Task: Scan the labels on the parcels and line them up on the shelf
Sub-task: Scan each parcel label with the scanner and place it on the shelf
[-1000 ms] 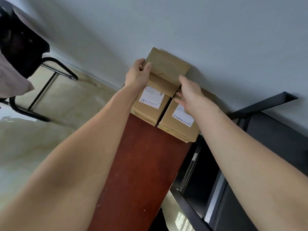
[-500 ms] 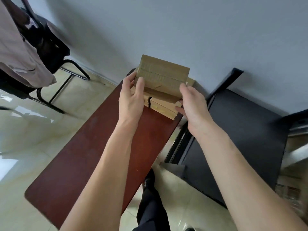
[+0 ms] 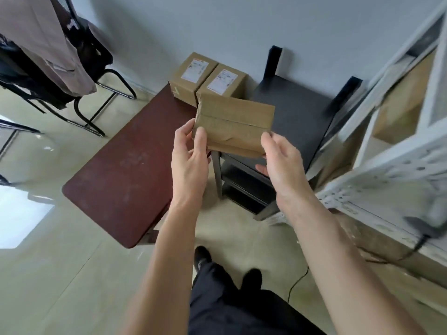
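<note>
A brown taped cardboard parcel [image 3: 234,125] is in the air in front of me, its plain taped side up and no label showing. My left hand [image 3: 189,155] grips its left edge, thumb on top. My right hand [image 3: 280,157] holds its right edge with fingers under it. Two more brown parcels stay at the far end of the red-brown table [image 3: 125,170] by the wall: the left one [image 3: 191,77] and the right one [image 3: 223,84], each with a white label facing up.
A black low stand [image 3: 294,119] sits right of the table. A grey-white metal shelf [image 3: 391,151] rises at the right with cardboard inside. A black chair [image 3: 79,76] draped with clothing stands at the left. My legs and shoes are below, and a black cable lies on the floor.
Both hands lifted the top parcel off the two labelled ones and drew it back toward me. The view swung down and right, bringing the shelf into sight.
</note>
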